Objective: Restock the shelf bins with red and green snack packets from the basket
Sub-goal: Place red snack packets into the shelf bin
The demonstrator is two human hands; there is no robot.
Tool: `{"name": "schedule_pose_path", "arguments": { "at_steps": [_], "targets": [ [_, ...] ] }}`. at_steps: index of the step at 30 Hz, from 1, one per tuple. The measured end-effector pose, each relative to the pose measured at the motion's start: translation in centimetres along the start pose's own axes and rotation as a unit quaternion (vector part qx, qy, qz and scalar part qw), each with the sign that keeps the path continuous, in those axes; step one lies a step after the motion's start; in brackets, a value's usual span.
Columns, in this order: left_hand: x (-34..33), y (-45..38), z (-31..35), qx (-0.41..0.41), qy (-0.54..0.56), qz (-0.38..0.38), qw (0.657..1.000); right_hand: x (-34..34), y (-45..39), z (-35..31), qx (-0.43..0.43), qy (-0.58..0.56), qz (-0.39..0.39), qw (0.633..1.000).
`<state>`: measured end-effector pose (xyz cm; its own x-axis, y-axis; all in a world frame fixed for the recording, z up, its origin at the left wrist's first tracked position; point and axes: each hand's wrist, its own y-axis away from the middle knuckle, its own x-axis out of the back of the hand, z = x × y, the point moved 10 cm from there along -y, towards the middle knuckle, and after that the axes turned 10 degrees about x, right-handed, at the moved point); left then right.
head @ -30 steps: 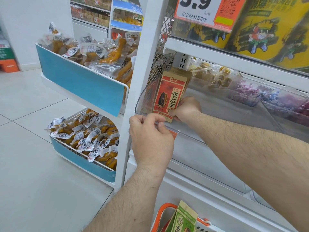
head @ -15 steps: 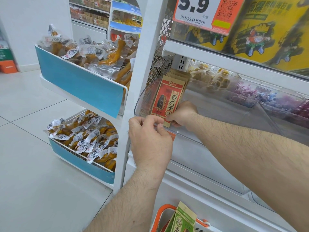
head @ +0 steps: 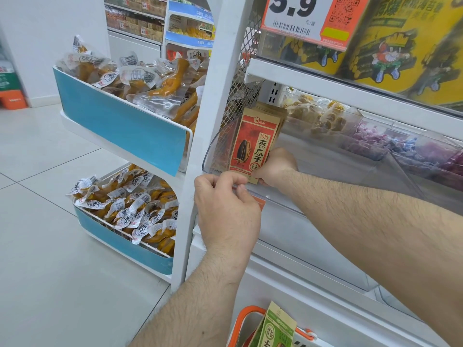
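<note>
A stack of red snack packets (head: 255,144) stands upright in the left end of the clear shelf bin (head: 325,176). My right hand (head: 274,167) reaches into the bin and grips the lower right corner of the front red packet. My left hand (head: 225,209) curls its fingers over the bin's front lip just below the packets. At the bottom edge, a green snack packet (head: 275,326) sticks up out of the orange-handled basket (head: 246,314).
To the right, the same bin row holds yellow candies (head: 318,116) and purple candies (head: 370,141). A blue-fronted rack (head: 120,126) of vacuum-packed snacks stands at the left, with a lower tray (head: 120,241). A price tag (head: 308,18) hangs above.
The red packets have settled a little lower and more upright in the bin, with my right hand following them down. My left hand stays on the bin's lip.
</note>
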<state>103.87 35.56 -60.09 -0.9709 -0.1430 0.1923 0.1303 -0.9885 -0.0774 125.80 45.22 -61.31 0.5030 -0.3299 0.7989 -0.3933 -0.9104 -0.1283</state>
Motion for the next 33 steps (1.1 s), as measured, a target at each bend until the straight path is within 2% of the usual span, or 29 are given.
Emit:
{"name": "schedule_pose_path", "arguments": {
  "at_steps": [14,33],
  "targets": [
    [-0.1,0.1,0.0,0.008,-0.004,-0.005,1.000,0.4,0.8,0.4,-0.016,-0.030,-0.006,0.999],
    [0.0,0.1,0.0,0.001,-0.012,0.007,1.000,-0.5,2.0,0.3,-0.024,-0.046,-0.064,0.997]
  ]
}}
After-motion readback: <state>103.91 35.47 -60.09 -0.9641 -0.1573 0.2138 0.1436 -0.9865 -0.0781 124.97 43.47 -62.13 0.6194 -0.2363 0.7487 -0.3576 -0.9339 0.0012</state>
